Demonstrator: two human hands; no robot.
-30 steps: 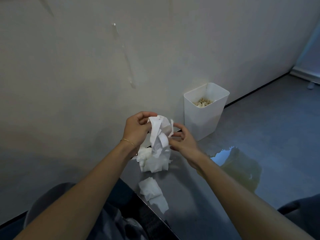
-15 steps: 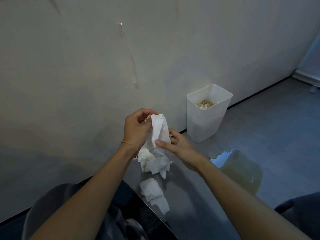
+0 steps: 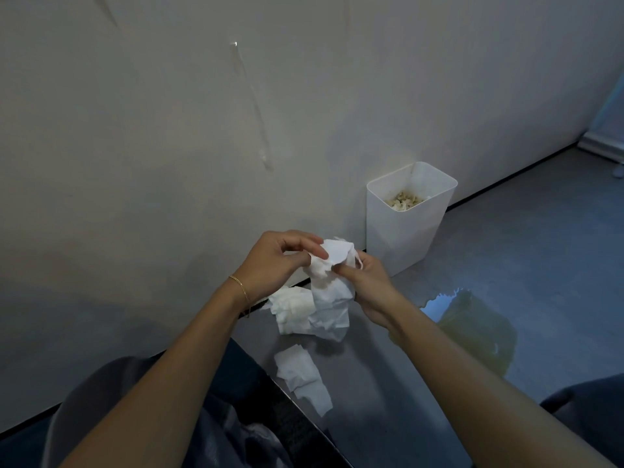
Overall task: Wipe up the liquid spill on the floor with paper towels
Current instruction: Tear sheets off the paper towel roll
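- The left hand (image 3: pixel 277 261) pinches the top edge of a white paper towel (image 3: pixel 332 261) between thumb and fingertips; a thin gold bracelet (image 3: pixel 241 289) sits on its wrist.
- The right hand (image 3: pixel 368 287) grips the same towel from the other side, fingers curled round it, so the sheet is bunched between the two hands and hangs down below them.
- Directly beneath the hands, a crumpled heap of paper towels (image 3: pixel 292 310) lies on the grey floor (image 3: pixel 547 251); whether the hanging sheet touches the heap cannot be told.
- Nearer the person than the hands, a separate loose piece of towel (image 3: pixel 300 374) lies flat on the floor.
- To the right of the right hand spreads the liquid spill (image 3: pixel 472 320), a shiny yellowish-green puddle, apart from every towel.
- Beyond the right hand, a white rectangular waste bin (image 3: pixel 405 231) stands against the wall (image 3: pixel 135 163), with crumpled brownish scraps (image 3: pixel 403 200) inside.
- Above the left hand, a pale drip streak (image 3: pixel 252 106) runs down the wall.
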